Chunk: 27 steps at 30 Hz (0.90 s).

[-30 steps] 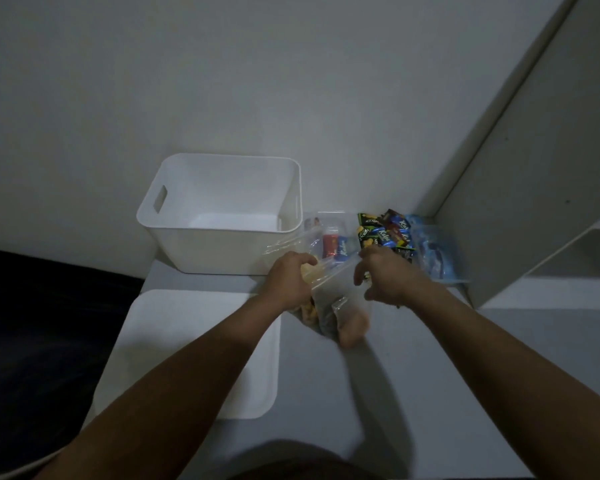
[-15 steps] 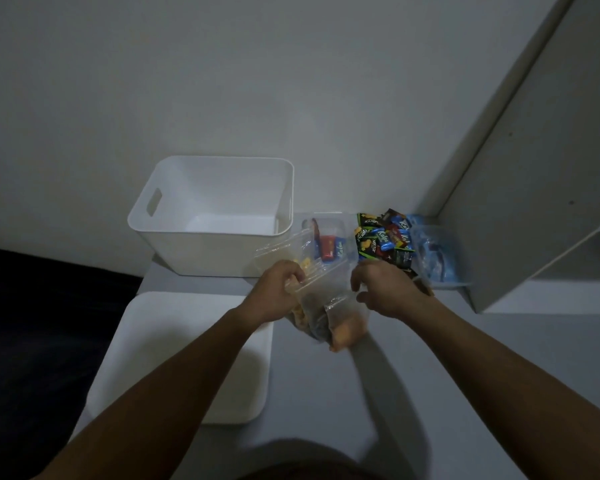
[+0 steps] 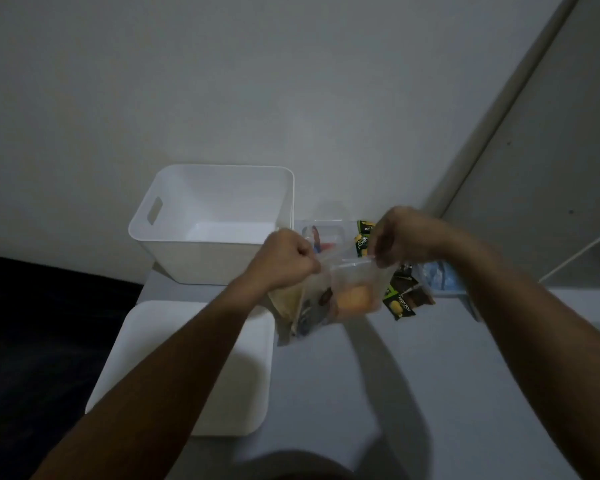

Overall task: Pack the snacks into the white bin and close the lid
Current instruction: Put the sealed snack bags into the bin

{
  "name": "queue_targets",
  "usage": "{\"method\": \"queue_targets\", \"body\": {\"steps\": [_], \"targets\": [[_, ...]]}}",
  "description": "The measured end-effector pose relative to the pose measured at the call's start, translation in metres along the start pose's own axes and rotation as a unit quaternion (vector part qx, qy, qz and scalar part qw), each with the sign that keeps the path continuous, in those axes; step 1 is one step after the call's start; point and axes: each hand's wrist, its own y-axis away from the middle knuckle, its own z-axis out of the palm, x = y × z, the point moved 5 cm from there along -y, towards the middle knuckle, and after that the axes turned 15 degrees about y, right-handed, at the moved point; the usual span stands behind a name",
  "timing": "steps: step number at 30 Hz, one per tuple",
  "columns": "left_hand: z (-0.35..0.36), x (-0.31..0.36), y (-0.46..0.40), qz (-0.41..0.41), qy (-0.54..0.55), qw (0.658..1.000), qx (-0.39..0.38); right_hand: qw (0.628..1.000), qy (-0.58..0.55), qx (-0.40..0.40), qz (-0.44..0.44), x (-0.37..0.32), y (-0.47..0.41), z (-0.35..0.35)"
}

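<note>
Head view: left hand (image 3: 284,259), right hand (image 3: 400,237) both fisted, gripping clear snack bag (image 3: 343,292).

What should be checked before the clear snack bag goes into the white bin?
1. Both hands grip the bag: left hand and right hand pinch the top of the clear snack bag: ok.
2. Bag lifted off the table: ok.
3. White bin open, with room inside: ok.
4. Lid off, flat on the table beside the bin: ok.
5. Bag seal closed: cannot tell.
6. Other snack packets not yet packed: not ok.
</note>
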Motion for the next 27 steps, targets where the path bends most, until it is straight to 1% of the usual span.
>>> {"method": "queue_targets", "body": {"steps": [3,6,9,11,15,19,23,27], "targets": [[-0.042,0.033,-0.006,0.006,0.055,0.997,0.046,0.998,-0.057,0.016,-0.011,-0.010,0.001,-0.053],[-0.093,0.057,-0.014,0.017,0.117,0.987,0.113,0.992,-0.111,0.059,-0.010,-0.028,-0.008,-0.098],[-0.139,0.065,-0.025,0.014,0.171,0.970,0.170,0.981,-0.166,0.103,0.006,-0.051,-0.027,-0.128],[-0.159,0.063,-0.036,0.011,0.191,0.963,0.189,0.973,-0.197,0.120,0.025,-0.064,-0.047,-0.136],[-0.179,0.044,-0.062,-0.011,0.194,0.960,0.200,0.960,-0.232,0.134,0.082,-0.088,-0.098,-0.131],[-0.183,0.009,-0.090,-0.044,0.181,0.956,0.225,0.954,-0.243,0.118,0.134,-0.105,-0.146,-0.103],[-0.180,-0.033,-0.114,-0.084,0.190,0.949,0.236,0.954,-0.233,0.094,0.167,-0.109,-0.185,-0.068],[-0.167,-0.070,-0.136,-0.120,0.202,0.944,0.233,0.962,-0.190,0.061,0.187,-0.109,-0.216,-0.033]]}}
